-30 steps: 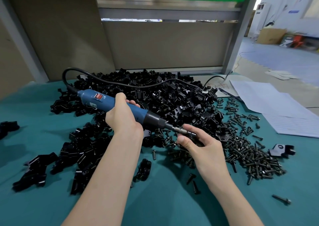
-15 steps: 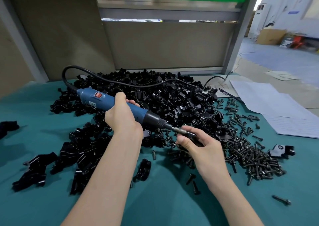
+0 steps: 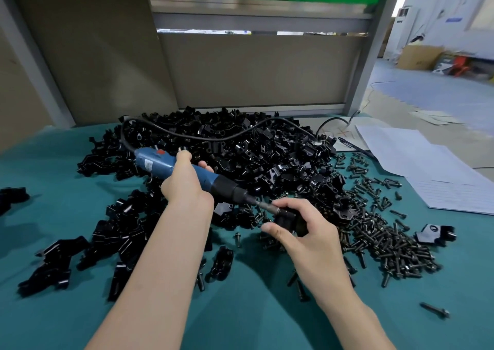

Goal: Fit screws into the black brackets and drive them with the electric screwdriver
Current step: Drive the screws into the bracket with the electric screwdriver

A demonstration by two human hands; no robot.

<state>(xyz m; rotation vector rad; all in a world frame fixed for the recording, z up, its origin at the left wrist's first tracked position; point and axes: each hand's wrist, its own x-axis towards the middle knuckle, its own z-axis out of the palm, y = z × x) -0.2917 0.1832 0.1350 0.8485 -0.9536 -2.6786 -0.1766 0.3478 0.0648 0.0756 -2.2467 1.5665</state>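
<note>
Teal tabletop point(image 3: 66, 309) under us, and the electric screwdriver point(image 3: 157, 163) meets a bracket point(image 3: 288, 220).
Our left hand point(image 3: 184, 186) wraps the blue barrel, with the bit point(image 3: 263, 205) angled down to the right. Our right hand point(image 3: 307, 232) pinches the one black bracket between thumb and fingers, right at the bit's end. We reckon the bracket is small, rigid and light, and best held by its sides, clear of the screw hole, so it can't spin. Whether a screw is seated, we cannot tell. The bracket heap point(image 3: 254, 151) lies beyond, and the loose screws point(image 3: 387, 242) are just right of that hand.
</note>
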